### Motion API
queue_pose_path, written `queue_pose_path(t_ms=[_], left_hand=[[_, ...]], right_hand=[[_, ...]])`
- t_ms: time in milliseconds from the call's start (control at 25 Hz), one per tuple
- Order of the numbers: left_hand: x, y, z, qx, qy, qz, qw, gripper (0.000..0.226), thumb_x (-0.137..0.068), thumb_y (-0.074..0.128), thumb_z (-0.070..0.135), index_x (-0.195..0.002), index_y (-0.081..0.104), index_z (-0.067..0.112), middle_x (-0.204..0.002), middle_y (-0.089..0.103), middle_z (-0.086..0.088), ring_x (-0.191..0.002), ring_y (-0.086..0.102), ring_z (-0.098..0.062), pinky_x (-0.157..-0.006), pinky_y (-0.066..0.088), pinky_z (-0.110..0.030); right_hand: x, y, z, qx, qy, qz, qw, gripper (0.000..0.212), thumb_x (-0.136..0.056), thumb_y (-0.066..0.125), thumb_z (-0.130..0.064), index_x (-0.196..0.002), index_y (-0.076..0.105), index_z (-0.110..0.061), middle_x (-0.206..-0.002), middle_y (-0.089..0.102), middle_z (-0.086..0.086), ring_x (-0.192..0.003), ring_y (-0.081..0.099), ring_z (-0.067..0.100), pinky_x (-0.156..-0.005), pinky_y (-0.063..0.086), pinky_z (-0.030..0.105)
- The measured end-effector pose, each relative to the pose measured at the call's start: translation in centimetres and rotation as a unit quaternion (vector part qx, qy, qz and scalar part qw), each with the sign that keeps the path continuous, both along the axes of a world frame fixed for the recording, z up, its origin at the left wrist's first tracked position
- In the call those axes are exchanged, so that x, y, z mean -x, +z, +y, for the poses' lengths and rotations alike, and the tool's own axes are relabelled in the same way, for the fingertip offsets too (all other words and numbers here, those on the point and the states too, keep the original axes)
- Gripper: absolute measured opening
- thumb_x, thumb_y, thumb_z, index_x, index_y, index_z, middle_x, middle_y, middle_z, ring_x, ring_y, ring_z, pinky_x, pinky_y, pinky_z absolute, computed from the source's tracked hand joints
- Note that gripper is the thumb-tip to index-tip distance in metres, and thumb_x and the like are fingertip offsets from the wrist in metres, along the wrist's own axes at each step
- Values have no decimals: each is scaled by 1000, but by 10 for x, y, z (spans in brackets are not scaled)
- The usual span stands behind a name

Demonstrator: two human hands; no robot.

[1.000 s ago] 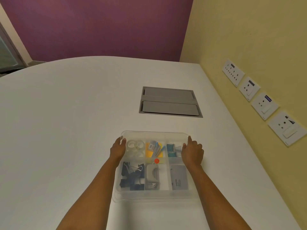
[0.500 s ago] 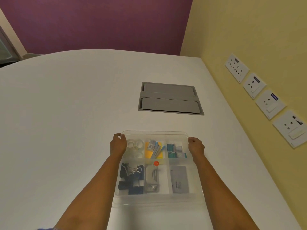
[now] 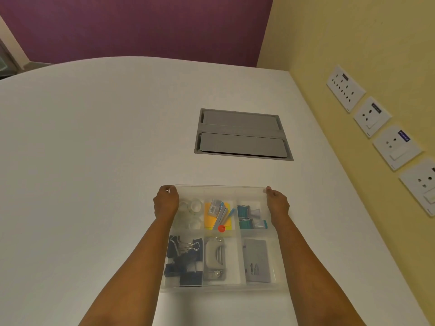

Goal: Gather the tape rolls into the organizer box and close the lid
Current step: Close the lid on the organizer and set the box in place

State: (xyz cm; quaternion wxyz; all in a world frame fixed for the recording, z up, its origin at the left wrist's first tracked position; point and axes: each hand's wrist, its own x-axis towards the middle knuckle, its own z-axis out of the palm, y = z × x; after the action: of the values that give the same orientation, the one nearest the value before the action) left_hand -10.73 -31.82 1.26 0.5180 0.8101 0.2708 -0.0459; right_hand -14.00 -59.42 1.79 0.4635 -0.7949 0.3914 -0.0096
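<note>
The clear organizer box (image 3: 221,287) sits on the white table (image 3: 94,161) right in front of me. Its see-through lid (image 3: 221,188) lies flat over the compartments. Clear tape rolls (image 3: 195,206) rest in the far-left compartment, partly hidden by my left hand. My left hand (image 3: 166,204) curls around the lid's far-left corner. My right hand (image 3: 278,204) grips the far-right corner. Other compartments hold black binder clips (image 3: 186,255), a grey punch (image 3: 214,257), sticky notes, teal clips and a grey card box.
A grey cable hatch (image 3: 243,135) is set flush into the table beyond the box. The yellow wall on the right carries several white sockets (image 3: 372,116). The table's right edge runs close along that wall.
Both hands slid from the box's sides forward to its far corners, and my fingers now curl over the lid edge. The box stayed in place.
</note>
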Motion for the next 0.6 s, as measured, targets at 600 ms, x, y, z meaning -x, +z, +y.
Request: queue_pose_path(t_ms=[600], left_hand=[[-10, -6, 3, 41, 48, 53, 997, 41, -98, 45, 37, -111, 63, 3, -121, 63, -18, -106, 57, -34, -94, 45, -39]], right_hand=[[-7, -3, -1, -7, 9, 23, 1000, 48, -101, 37, -40, -129, 53, -4, -136, 56, 17, -122, 53, 36, -106, 42, 43]])
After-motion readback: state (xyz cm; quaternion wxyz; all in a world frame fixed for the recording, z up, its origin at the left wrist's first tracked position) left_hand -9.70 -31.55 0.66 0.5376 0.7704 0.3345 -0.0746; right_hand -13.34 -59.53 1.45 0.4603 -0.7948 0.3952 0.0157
